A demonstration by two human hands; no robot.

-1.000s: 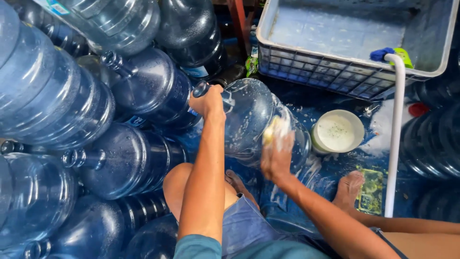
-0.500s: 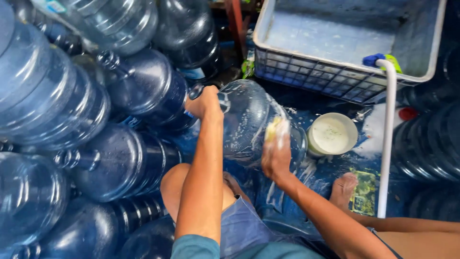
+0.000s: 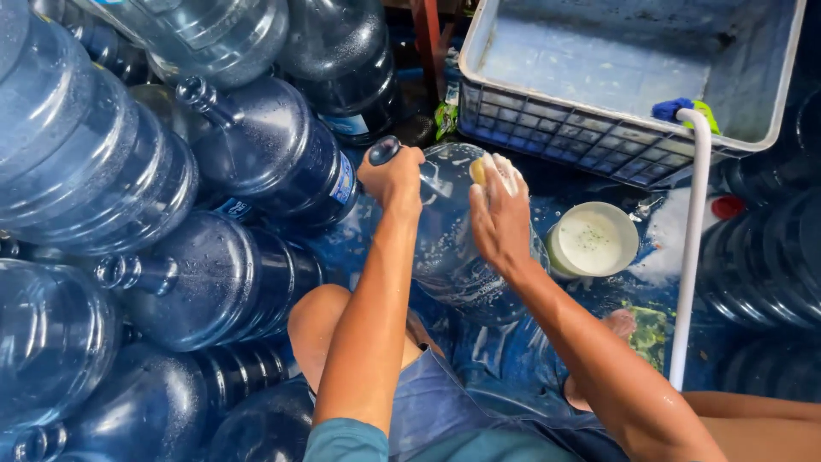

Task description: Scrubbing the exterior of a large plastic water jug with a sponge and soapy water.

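Blue translucent plastic water jugs [image 3: 248, 162] lie stacked on the left, some with small blue-and-white labels on their shoulders. The left hand [image 3: 395, 175] has its fingers curled around the neck of the clear soapy jug [image 3: 453, 248] tilted over the person's lap. The right hand [image 3: 500, 218] presses a yellow sponge [image 3: 481, 169] to its shoulder, fingers together. A white round bowl [image 3: 592, 239] sits on the wet blue floor [image 3: 513, 359] beside a grey latticed plastic crate [image 3: 599, 141].

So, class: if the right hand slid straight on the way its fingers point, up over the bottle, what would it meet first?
Probably the grey plastic crate. The right hand, pressing a yellow sponge on the water bottle, points toward the crate's lattice wall, though depth is unclear.
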